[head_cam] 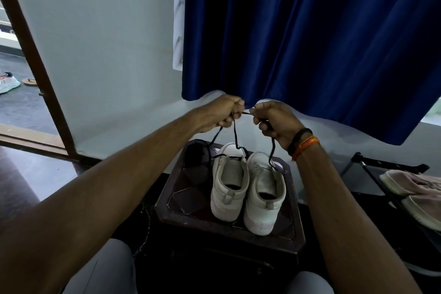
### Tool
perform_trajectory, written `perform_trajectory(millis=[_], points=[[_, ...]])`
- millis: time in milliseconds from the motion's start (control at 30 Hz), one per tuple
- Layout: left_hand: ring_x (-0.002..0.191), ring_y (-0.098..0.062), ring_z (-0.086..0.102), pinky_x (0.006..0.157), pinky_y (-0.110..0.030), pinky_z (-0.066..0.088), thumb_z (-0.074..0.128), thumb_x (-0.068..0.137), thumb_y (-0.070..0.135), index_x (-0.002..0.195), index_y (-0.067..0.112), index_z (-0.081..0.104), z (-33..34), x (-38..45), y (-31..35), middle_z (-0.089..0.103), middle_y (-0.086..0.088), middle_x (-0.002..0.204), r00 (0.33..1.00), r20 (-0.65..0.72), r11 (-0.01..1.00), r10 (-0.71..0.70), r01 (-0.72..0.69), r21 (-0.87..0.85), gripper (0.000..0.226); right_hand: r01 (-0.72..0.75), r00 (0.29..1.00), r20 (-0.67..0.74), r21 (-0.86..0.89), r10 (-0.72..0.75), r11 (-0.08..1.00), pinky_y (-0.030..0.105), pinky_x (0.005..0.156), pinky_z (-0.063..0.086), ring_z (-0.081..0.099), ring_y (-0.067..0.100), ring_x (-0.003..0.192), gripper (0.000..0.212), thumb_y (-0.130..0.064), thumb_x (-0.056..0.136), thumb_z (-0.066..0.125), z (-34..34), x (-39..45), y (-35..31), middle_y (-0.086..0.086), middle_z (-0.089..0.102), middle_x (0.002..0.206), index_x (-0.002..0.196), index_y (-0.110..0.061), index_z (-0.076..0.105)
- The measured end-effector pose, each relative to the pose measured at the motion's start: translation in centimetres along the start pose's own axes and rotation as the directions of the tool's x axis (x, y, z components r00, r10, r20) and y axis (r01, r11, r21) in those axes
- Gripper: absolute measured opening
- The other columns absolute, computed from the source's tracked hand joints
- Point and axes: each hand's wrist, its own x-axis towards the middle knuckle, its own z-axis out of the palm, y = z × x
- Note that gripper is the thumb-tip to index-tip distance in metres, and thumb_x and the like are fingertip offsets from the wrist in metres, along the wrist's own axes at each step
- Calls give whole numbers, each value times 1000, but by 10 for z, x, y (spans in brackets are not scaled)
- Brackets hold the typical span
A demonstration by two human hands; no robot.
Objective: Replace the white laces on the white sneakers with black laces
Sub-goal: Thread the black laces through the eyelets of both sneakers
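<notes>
Two white sneakers, the left sneaker (229, 184) and the right sneaker (263, 194), stand side by side on a dark wooden stool (183, 198), heels toward me. Above them my left hand (220, 112) and my right hand (274, 119) are raised close together. Each grips a part of a black lace (235, 135). The lace is stretched between the fists, and strands hang down from them to the toe ends of the shoes. No white laces are visible on the sneakers. More black lace (202, 150) lies on the stool's far left corner.
A blue curtain (310, 43) hangs behind the hands against a pale wall. A shoe rack (372, 164) at the right holds pinkish shoes (415, 186). An open doorway (21, 79) at the left shows footwear outside. My knees sit below the stool.
</notes>
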Motion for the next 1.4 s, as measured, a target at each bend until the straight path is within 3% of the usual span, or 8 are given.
perform_trajectory(millis=[300,600,700,767,833,1000,1267,1400], points=[[41,-10,27,34,-16,17,36,96,6,72,10,50,-50,3,-15,40,-3,63,847,-475,969,-238,178,-169,28,12,1000,-26,1,-12,1000,19,45,38,47,10,54,22,-24,98,65,-39,-15,17,2,67,73,103,-3,72],[86,-14,56,58,-20,40,54,99,18,103,18,69,-29,-6,-6,68,4,102,969,-246,995,-15,39,92,16,85,994,-88,270,-64,959,15,38,32,46,6,47,23,-30,96,67,-16,-15,2,3,60,71,82,-13,60],[89,-15,59,73,-25,51,56,102,19,103,14,72,-20,-8,7,74,2,105,989,-137,998,63,-66,-16,17,-82,996,74,616,46,783,24,67,60,75,19,89,31,-23,103,54,-9,-15,-8,18,72,105,114,5,62],[88,-14,58,81,-27,52,60,100,15,99,14,75,-17,-8,10,76,1,103,986,-126,992,108,-116,-55,15,-176,984,163,769,78,615,38,88,61,66,36,117,37,-8,102,38,-10,-16,-10,30,64,125,127,15,53],[88,-14,59,85,-28,51,64,96,11,96,15,76,-14,-6,8,76,-2,99,979,-151,986,139,-151,-68,13,-190,981,173,769,89,610,41,91,58,59,41,124,44,10,94,26,-8,-15,-8,33,58,132,132,18,46],[85,-15,62,82,-29,51,67,91,2,98,9,76,-7,-5,-4,74,-7,91,974,-190,982,120,-145,-124,13,-131,988,-5,502,154,855,31,77,63,70,31,93,22,20,91,50,11,-14,4,28,67,107,107,13,62],[87,-19,69,83,-33,59,62,96,3,93,9,69,6,-14,-15,74,-9,100,1000,-13,942,-1,-4,-336,9,-33,960,-199,622,198,783,22,69,61,72,24,80,11,9,90,66,29,-11,21,21,73,97,99,13,70],[82,-23,69,76,-34,61,57,98,1,92,7,65,9,-18,-12,68,-13,92,993,65,903,-94,112,-415,12,-65,929,-289,490,233,869,19,58,56,66,14,66,11,-6,93,69,32,-10,29,10,72,77,97,4,73]])
